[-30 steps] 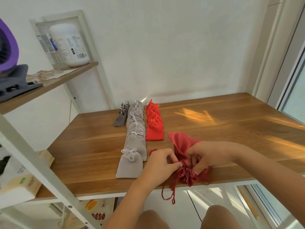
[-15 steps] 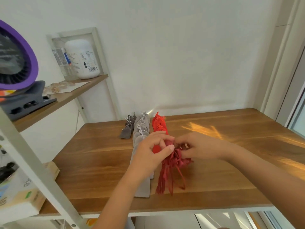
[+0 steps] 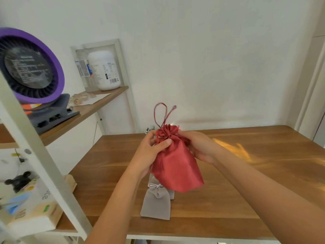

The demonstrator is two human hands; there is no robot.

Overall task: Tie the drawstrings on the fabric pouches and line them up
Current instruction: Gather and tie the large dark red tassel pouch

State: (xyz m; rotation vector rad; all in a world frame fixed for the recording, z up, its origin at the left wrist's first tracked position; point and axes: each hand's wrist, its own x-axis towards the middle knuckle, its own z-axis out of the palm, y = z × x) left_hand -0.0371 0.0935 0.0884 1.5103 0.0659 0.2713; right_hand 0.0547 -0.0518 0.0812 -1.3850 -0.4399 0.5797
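I hold a large red pouch upright in the air above the wooden table. My left hand grips its gathered neck from the left, thumb across the front. My right hand holds the neck from the right. The red drawstring loops up above the ruffled top. Below the pouch lies a grey pouch with a tied white bow, the front of a row. The raised pouch and my hands hide most of the row behind it.
A white shelf frame stands at the left. Its upper board carries a purple fan and a white bottle. Boxes sit on the lower level beside the table. The wall runs along the table's far edge.
Both hands have lifted the red pouch off the table and turned it upright, cords now pointing up. The camera has tilted upward, so the rows of pouches are mostly hidden.
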